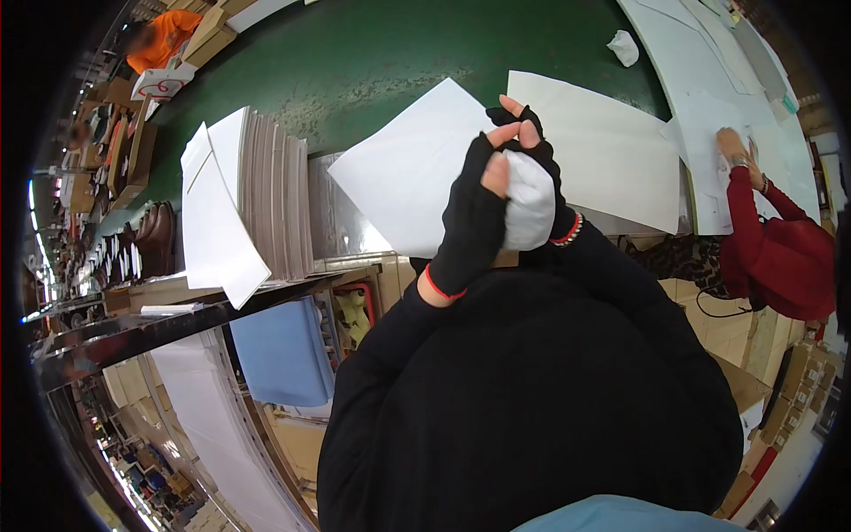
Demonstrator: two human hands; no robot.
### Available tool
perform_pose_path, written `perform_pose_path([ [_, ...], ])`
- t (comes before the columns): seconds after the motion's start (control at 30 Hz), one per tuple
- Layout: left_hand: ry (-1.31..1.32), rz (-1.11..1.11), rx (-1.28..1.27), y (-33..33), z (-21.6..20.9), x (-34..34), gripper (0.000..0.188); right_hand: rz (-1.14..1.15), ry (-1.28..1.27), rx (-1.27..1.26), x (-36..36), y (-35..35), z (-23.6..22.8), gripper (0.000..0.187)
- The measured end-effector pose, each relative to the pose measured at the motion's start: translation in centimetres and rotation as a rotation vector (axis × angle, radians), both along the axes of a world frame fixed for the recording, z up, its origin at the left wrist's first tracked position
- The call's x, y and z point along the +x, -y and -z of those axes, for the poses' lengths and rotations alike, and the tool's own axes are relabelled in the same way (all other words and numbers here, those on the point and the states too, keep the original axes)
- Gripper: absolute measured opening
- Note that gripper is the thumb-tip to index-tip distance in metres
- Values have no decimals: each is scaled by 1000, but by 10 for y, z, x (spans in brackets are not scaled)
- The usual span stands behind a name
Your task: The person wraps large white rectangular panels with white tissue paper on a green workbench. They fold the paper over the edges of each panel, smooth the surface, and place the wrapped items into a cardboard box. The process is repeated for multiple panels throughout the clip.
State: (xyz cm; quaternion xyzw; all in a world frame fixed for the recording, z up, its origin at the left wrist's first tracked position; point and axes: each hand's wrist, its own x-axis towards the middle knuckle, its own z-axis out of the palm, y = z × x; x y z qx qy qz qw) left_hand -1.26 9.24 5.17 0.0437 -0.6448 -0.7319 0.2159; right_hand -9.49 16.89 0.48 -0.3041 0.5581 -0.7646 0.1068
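Observation:
Both my hands wear black fingerless gloves and are drawn together in front of my chest, closed around a crumpled white paper ball (530, 208). My left hand (474, 199) presses it from the left, with its bare fingertips bent over the top. My right hand (551, 151) wraps the far and right side, partly hidden behind the paper. Beneath and beyond the hands, one white paper sheet (399, 164) lies angled on the table to the left. Another white sheet (612, 146) lies to the right.
A tall stack of sheets (275, 195) stands at left on the green table (355, 62), with loose sheets leaning on it. A second crumpled paper (623, 48) lies at the far right. A co-worker in red (776, 239) works at a white table (709, 89); a person in orange (164, 40) is far left.

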Motion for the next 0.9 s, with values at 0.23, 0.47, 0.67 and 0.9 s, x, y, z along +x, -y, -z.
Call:
perform_pose_path([
  [0.23, -26, -505, -336, 24, 51, -17, 31, -323, 308, 131, -13, -17, 33, 49],
  [0.47, 242, -168, -142, 19, 86, -6, 44, -364, 478, 272, -23, -43, 68, 50],
  [0.67, 409, -97, -401, 31, 130, 27, 53, -82, 508, -55, -182, -79, 102, 32],
  [0.9, 913, -152, -1266, 76, 197, 98, 91, -28, 33, 1063, -152, -163, 147, 15],
])
